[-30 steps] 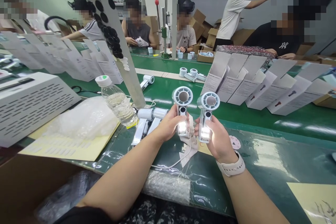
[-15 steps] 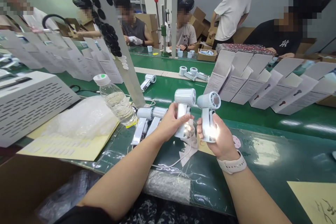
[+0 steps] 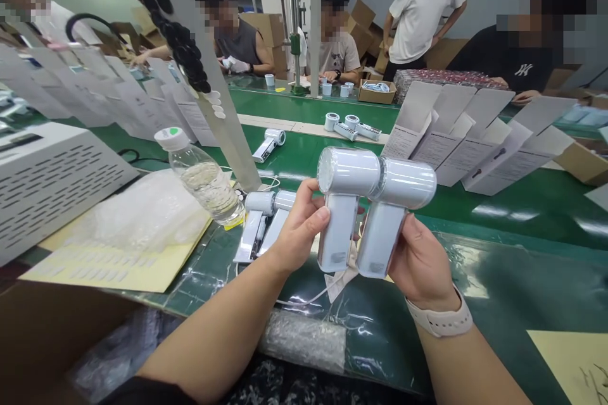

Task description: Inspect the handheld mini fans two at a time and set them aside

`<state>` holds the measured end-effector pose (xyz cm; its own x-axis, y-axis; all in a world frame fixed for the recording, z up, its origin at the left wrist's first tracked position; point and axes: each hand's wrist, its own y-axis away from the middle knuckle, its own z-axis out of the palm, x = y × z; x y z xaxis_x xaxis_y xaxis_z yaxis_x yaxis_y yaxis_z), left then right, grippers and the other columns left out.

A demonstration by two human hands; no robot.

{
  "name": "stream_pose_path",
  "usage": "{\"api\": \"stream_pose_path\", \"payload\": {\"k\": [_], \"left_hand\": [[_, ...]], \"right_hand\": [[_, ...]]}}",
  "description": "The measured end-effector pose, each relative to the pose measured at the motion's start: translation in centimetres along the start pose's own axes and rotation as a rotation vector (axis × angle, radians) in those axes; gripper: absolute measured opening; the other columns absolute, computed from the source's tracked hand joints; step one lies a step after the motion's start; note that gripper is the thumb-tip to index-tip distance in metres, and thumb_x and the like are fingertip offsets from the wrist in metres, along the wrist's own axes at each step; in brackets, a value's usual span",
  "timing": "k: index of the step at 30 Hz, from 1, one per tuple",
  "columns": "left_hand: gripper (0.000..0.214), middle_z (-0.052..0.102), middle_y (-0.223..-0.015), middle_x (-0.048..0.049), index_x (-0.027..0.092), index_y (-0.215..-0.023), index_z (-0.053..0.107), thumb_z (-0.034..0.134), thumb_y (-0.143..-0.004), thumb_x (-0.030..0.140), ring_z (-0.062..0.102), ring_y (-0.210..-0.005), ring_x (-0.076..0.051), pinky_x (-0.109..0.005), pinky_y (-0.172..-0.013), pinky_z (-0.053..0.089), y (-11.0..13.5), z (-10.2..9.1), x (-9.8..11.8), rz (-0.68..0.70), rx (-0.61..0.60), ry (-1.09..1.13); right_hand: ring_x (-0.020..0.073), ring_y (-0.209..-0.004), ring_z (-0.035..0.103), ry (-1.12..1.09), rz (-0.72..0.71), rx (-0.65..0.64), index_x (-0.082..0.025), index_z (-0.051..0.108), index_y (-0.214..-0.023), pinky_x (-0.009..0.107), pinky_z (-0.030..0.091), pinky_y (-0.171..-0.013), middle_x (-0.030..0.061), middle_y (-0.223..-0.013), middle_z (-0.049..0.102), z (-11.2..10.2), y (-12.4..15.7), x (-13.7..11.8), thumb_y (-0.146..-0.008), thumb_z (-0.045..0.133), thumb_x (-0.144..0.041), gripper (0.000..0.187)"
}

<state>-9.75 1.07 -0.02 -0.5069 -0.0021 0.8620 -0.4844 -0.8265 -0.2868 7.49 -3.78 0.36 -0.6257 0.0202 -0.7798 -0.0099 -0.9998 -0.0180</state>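
My left hand (image 3: 301,228) grips a pale blue handheld fan (image 3: 339,228) by its handle, thumb along the side. A second handheld fan (image 3: 380,237) of the same kind is in my right hand (image 3: 425,259), which wraps the handle from the right. Both fans are upright, their round heads side by side and seeming to touch, with smooth handle sides and a small grey label near each base facing me. Behind my left wrist, two more fans (image 3: 251,228) rest on the green bench, partly hidden. A white cable (image 3: 308,299) lies below the held fans.
A tilted water bottle (image 3: 202,177) and a slanted metal post (image 3: 232,133) stand left. A vented white machine (image 3: 61,183) sits further left. Open white boxes (image 3: 446,133) line the right of the green belt (image 3: 308,158), which carries other fans. Several people work opposite.
Both fans have been raised closer to me and turned, so their smooth handle sides now face me. Their heads have come together. The lit glow on the handles is gone.
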Motion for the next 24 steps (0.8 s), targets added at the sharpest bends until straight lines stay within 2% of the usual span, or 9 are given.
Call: {"api": "stream_pose_path", "payload": {"k": [3,6,9,11,13,15,18,21,24], "left_hand": [[0.052,0.069,-0.098,-0.0022,0.027,-0.116,0.049,0.077,-0.079,0.05,0.072,-0.077,-0.019,-0.031,-0.068,0.057,-0.3,0.1,-0.1,-0.074,0.051,0.046],[0.058,0.066,-0.096,-0.0037,0.021,-0.109,0.056,0.088,-0.067,0.044,0.069,-0.077,-0.017,-0.029,-0.068,0.055,-0.7,0.1,-0.1,-0.191,0.076,0.107],[0.06,0.062,-0.082,-0.001,0.016,-0.101,0.058,0.094,-0.058,0.038,0.062,-0.067,-0.013,-0.026,-0.063,0.051,-0.8,0.1,-0.3,-0.291,0.053,0.155],[0.061,0.059,-0.077,0.0005,0.016,-0.099,0.059,0.095,-0.056,0.042,0.058,-0.064,-0.011,-0.025,-0.062,0.049,-0.8,0.1,-0.5,-0.3,0.047,0.168],[0.061,0.059,-0.077,-0.0004,0.016,-0.095,0.059,0.091,-0.059,0.053,0.057,-0.066,-0.012,-0.026,-0.063,0.048,-0.8,0.2,-0.8,-0.299,0.031,0.15],[0.061,0.06,-0.075,-0.0026,0.016,-0.09,0.061,0.08,-0.065,0.069,0.059,-0.069,-0.015,-0.029,-0.068,0.049,-0.8,0.3,-1.1,-0.317,-0.001,0.122],[0.063,0.062,-0.072,-0.0055,0.015,-0.087,0.063,0.06,-0.078,0.077,0.062,-0.072,-0.019,-0.034,-0.074,0.052,-0.9,0.4,-1.2,-0.337,-0.01,0.113],[0.05,0.066,-0.077,-0.0065,0.015,-0.092,0.063,0.062,-0.085,0.065,0.067,-0.075,-0.021,-0.037,-0.074,0.055,-1.0,0.4,-1.0,-0.315,0.012,0.151],[0.037,0.071,-0.092,-0.0066,0.018,-0.105,0.059,0.069,-0.085,0.047,0.071,-0.08,-0.023,-0.039,-0.074,0.057,-1.1,0.3,-0.7,-0.262,0.045,0.18]], "right_hand": [[0.0259,-0.084,0.072,0.006,0.005,0.049,-0.025,0.077,-0.095,0.043,0.062,-0.077,0.0053,-0.095,0.078,-0.2,-0.6,0.2,-0.085,0.074,-0.046,0.023],[0.0242,-0.084,0.069,-0.014,0.05,0.112,-0.023,0.076,-0.093,0.042,0.06,-0.08,0.0051,-0.091,0.075,-0.1,-0.9,0.1,-0.089,0.065,-0.041,0.021],[0.0197,-0.075,0.064,-0.059,0.124,0.128,-0.021,0.075,-0.095,0.036,0.059,-0.074,0.0038,-0.08,0.069,0.1,-1.0,-0.1,-0.091,0.053,-0.04,0.029],[0.0174,-0.067,0.06,-0.063,0.145,0.11,-0.021,0.074,-0.091,0.033,0.058,-0.069,0.0028,-0.075,0.065,0.3,-0.9,-0.2,-0.09,0.05,-0.039,0.03],[0.017,-0.063,0.057,-0.04,0.148,0.066,-0.021,0.071,-0.078,0.033,0.056,-0.065,0.0031,-0.072,0.063,0.3,-0.8,-0.2,-0.088,0.049,-0.041,0.032],[0.019,-0.063,0.056,-0.007,0.152,0.01,-0.021,0.066,-0.068,0.036,0.056,-0.066,0.0042,-0.068,0.059,0.2,-0.8,-0.1,-0.088,0.047,-0.045,0.037],[0.0226,-0.065,0.058,0.023,0.167,-0.023,-0.022,0.065,-0.07,0.04,0.056,-0.068,0.0046,-0.064,0.056,0.0,-0.9,0.0,-0.087,0.044,-0.054,0.042],[0.0211,-0.06,0.057,0.011,0.148,0.01,-0.023,0.066,-0.078,0.039,0.055,-0.065,0.0038,-0.067,0.059,-0.1,-0.9,-0.2,-0.085,0.047,-0.056,0.038],[0.0194,-0.061,0.058,-0.029,0.062,0.061,-0.024,0.066,-0.08,0.035,0.054,-0.059,0.0024,-0.069,0.062,-0.2,-0.8,-0.5,-0.083,0.055,-0.047,0.025]]}}
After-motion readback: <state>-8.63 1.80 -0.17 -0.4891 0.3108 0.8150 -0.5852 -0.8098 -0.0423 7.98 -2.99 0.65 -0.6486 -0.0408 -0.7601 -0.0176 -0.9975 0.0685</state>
